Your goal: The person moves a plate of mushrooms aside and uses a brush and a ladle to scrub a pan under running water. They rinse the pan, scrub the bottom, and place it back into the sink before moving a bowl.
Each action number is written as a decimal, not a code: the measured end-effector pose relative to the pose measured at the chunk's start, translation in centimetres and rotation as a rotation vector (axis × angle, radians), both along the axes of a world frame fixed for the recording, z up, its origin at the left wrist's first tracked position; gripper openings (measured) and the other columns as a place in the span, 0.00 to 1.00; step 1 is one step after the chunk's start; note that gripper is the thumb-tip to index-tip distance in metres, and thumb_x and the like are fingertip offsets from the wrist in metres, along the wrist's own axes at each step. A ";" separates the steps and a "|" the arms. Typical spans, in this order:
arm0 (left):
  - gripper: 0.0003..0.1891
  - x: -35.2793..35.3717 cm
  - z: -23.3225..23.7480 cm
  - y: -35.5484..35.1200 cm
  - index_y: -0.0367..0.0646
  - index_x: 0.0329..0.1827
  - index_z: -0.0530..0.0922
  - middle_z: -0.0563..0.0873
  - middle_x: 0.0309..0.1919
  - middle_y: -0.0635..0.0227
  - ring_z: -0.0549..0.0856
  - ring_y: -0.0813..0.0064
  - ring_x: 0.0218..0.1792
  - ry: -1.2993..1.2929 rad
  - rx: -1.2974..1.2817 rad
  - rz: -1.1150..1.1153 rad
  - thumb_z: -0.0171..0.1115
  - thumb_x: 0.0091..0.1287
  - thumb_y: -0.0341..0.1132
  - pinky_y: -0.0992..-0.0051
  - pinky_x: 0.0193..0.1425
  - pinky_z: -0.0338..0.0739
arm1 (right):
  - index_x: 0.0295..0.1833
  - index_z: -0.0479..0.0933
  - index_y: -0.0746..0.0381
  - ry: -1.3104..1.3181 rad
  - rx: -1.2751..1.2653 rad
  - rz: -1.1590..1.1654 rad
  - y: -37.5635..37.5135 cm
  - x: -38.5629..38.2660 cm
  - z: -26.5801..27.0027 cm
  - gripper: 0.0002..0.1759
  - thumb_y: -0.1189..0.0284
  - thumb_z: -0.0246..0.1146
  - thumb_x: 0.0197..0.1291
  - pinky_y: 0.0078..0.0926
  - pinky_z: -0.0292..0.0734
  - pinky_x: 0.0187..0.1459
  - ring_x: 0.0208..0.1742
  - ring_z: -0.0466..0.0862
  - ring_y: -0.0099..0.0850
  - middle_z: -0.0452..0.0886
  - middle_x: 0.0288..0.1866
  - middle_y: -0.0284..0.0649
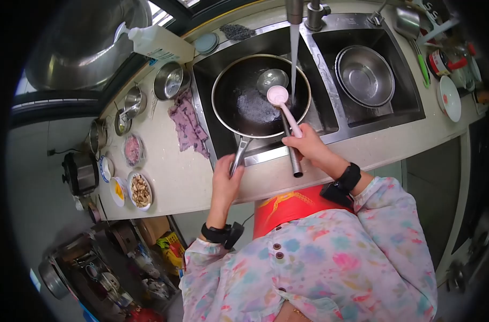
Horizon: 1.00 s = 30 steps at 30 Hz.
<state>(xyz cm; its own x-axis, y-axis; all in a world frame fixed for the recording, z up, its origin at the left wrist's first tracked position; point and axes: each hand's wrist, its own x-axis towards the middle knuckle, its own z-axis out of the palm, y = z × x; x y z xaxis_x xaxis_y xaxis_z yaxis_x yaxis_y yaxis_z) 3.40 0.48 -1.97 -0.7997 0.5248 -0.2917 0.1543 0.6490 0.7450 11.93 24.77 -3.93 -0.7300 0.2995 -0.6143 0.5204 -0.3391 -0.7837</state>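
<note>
A dark frying pan [233, 110] with a metal handle sits in the left sink basin, wet inside. My left hand [226, 180] is closed round its handle. My right hand [313, 146] grips a pink long-handled brush [290, 118], its round head over the pan. A metal ladle [271, 80] lies with its bowl in the pan, and its handle runs down past my right fingers, close against them. Water streams from the faucet [294, 13] into the pan beside the brush head.
Stacked steel bowls [365, 76] stand in the right basin. A purple cloth [189, 123] lies left of the sink, near a steel pot [171, 80]. Farther left are a plate of sliced mushrooms [140, 191] and a bowl of meat [133, 149]. A white pump bottle [161, 44] stands behind.
</note>
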 end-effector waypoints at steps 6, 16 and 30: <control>0.18 1.0 -0.5 7.4 0.37 0.53 0.71 0.80 0.44 0.60 0.83 0.68 0.42 -1.314 0.649 0.365 0.52 0.69 0.41 0.71 0.39 0.83 | 0.41 0.66 0.70 -0.048 -0.015 0.103 -3.3 -2.7 0.1 0.20 0.64 0.61 0.57 0.25 0.71 0.14 0.19 0.78 0.30 0.75 0.28 0.43; 0.23 -0.9 -0.8 5.7 0.30 0.57 0.66 0.79 0.27 0.65 0.75 0.80 0.13 -0.863 0.324 0.404 0.57 0.57 0.23 0.80 0.11 0.70 | 0.43 0.73 0.66 -0.034 0.791 0.284 1.7 -2.7 0.2 0.17 0.63 0.59 0.53 0.45 0.73 0.43 0.41 0.79 0.53 0.80 0.36 0.55; 0.23 -3.5 0.0 -5.1 0.42 0.51 0.75 0.81 0.34 0.54 0.79 0.55 0.38 0.381 -0.089 0.132 0.58 0.47 0.24 0.63 0.42 0.73 | 0.44 0.73 0.62 -0.041 1.143 0.831 -1.7 -5.9 0.3 0.12 0.67 0.51 0.61 0.47 0.75 0.36 0.35 0.82 0.48 0.81 0.30 0.50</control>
<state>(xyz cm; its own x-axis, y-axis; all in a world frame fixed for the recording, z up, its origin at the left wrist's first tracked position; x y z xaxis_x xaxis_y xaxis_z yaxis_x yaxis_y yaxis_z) -0.08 -4.59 -2.02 -0.9182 0.3961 -0.0015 0.3188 0.7413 0.5906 5.99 23.10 -3.63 -0.9251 0.1370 -0.3542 0.2801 0.8759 -0.3928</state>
